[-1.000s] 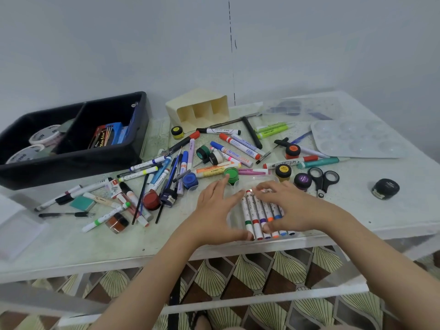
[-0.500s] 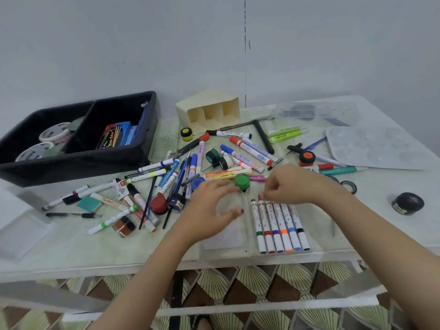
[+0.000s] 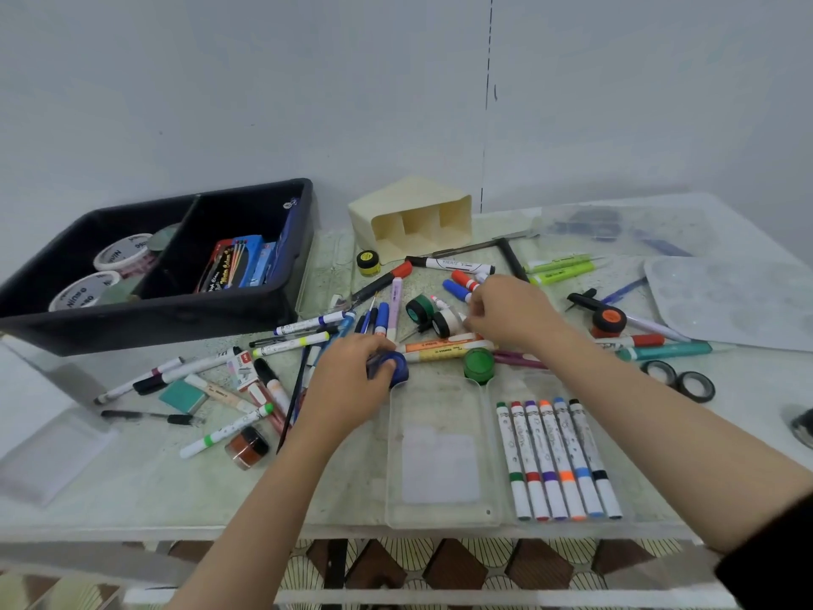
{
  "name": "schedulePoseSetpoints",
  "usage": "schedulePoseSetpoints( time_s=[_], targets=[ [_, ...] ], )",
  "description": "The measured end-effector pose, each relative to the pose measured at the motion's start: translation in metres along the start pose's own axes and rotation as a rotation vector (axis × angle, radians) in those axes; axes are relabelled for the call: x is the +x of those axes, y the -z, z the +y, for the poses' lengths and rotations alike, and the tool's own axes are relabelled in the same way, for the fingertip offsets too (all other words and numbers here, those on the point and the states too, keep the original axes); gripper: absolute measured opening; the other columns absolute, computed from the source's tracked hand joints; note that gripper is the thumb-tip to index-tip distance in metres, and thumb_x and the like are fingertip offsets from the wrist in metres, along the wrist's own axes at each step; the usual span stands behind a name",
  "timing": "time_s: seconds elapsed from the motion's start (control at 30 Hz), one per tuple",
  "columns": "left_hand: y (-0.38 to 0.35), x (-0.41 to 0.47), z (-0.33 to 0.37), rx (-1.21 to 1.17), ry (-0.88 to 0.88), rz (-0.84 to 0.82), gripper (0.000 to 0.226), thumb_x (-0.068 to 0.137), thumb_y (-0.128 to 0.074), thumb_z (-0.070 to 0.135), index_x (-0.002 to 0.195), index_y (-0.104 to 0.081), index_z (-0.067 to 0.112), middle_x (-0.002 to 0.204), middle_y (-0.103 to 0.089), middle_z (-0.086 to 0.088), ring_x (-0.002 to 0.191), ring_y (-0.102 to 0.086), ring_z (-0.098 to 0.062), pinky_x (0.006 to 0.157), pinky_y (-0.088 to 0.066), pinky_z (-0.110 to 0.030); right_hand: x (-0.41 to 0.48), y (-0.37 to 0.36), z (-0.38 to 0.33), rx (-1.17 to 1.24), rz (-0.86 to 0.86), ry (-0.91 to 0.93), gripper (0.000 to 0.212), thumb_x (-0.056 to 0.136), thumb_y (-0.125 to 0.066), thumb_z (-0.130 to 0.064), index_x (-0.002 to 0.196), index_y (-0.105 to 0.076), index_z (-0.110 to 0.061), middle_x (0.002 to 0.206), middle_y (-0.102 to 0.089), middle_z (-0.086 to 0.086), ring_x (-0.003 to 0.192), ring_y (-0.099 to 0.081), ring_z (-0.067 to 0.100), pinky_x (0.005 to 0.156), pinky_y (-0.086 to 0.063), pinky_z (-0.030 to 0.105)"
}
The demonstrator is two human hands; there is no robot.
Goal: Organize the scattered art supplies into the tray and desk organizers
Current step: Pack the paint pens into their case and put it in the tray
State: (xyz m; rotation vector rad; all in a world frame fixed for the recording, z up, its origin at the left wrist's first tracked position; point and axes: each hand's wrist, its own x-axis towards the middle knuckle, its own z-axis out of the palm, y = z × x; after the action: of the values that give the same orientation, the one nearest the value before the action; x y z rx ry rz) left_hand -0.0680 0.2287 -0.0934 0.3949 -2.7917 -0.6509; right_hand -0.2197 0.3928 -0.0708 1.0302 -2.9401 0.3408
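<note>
Judging it barely begun, I see six markers (image 3: pixel 556 455) in the clear tray (image 3: pixel 440 519), pens (image 3: pixel 303 343) scattered beyond; left hand (image 3: pixel 352 383) curls round a blue pot (image 3: pixel 398 367) (beside the tray), right hand (image 3: pixel 506 310) bunches its fingers, on what I cannot tell

The pale table (image 3: pixel 132 490) bears a black tray (image 3: pixel 154 319), a cream organizer (image 3: pixel 396 204) on its side, a clear tray (image 3: pixel 442 521), a palette (image 3: pixel 726 301), and scattered markers (image 3: pixel 457 264), tape rolls (image 3: pixel 697 385) and a blue pot (image 3: pixel 398 365).
</note>
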Motion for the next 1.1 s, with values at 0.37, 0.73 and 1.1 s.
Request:
schedulePoseSetpoints(
  time_s=[0.37, 0.73, 1.1],
  targets=[
    [0.009, -0.017, -0.017, -0.191, 0.068, 0.122, 0.026, 0.091, -0.056, 0.013, 0.114, -0.065, 0.021, 0.106, -0.062, 0.013, 0.101, -0.053, -0.005, 0.084, -0.040, -0.020, -0.003, -0.004, 0.000, 0.350, 0.130, -0.126, 0.007, 0.087, -0.059, -0.022, 0.086, -0.060, -0.014, 0.084, -0.063, 0.003, 0.076, -0.058, 0.020, 0.063, -0.047, 0.031],
    [0.019, 0.001, -0.027, -0.110, 0.174, 0.080, 0.017, 0.087, -0.058, 0.012, 0.096, -0.064, 0.026, 0.093, -0.065, 0.010, 0.083, -0.056, -0.008, 0.073, -0.045, -0.024, -0.078, -0.011, -0.010, 0.692, 0.246, -0.050, 0.062, 0.086, -0.059, -0.015, 0.139, -0.030, -0.026, 0.072, -0.057, -0.004, 0.058, -0.056, 0.001, 0.048, -0.038, 0.011],
    [0.027, 0.039, -0.046, 0.410, 0.112, 0.067, 0.038, 0.090, -0.050, 0.017, 0.127, -0.058, 0.016, 0.112, -0.061, -0.011, 0.104, -0.050, -0.027, 0.081, -0.043, -0.037, -0.120, -0.015, 0.001, 0.769, 0.269, 0.029, 0.089, 0.081, -0.059, -0.010, 0.143, -0.008, -0.049, 0.069, -0.058, -0.018, 0.047, -0.054, 0.004, 0.045, -0.041, 0.012]
  ],
)
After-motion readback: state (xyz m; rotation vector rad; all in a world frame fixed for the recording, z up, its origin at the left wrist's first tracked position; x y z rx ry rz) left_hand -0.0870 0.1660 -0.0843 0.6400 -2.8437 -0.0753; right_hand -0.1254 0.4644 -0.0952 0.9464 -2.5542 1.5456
